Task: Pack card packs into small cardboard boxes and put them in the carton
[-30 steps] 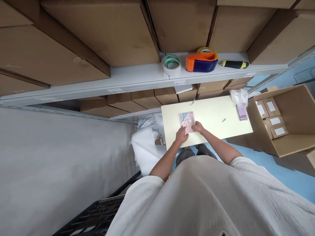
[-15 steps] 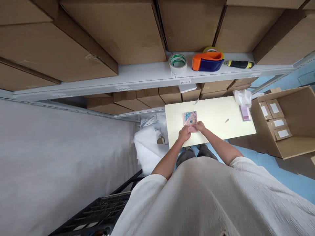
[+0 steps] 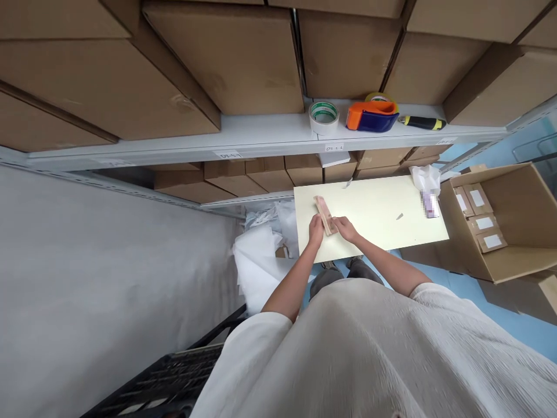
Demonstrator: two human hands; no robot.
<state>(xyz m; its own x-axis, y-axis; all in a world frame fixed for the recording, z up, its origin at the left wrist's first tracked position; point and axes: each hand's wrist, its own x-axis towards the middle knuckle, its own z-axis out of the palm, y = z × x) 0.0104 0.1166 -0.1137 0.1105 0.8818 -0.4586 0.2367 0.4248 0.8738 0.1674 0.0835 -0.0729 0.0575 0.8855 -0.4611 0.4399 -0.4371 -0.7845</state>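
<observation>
A small pink book (image 3: 322, 206) is tipped up over the pale yellow board (image 3: 374, 229), so its narrow side and pinkish face show. My left hand (image 3: 317, 230) is closed on its left side near the lower end. On the right side, my right hand (image 3: 345, 228) pinches it with the thumb and fingers. Parts of the lower end are hidden by my fingers. Whether the book touches the board I cannot tell.
A tape roll (image 3: 324, 118), an orange and blue tape dispenser (image 3: 373, 116) and a yellow-black cutter (image 3: 422, 122) sit on the shelf. An open carton (image 3: 517, 226) with small boxes stands at right. White wrapping sheets (image 3: 256, 261) lie at left. A plastic-wrapped item (image 3: 430, 203) rests on the board.
The book, which lay with its printed blue and pink cover facing up, has been tilted onto its edge in my hands. My left hand has moved slightly left and up its side.
</observation>
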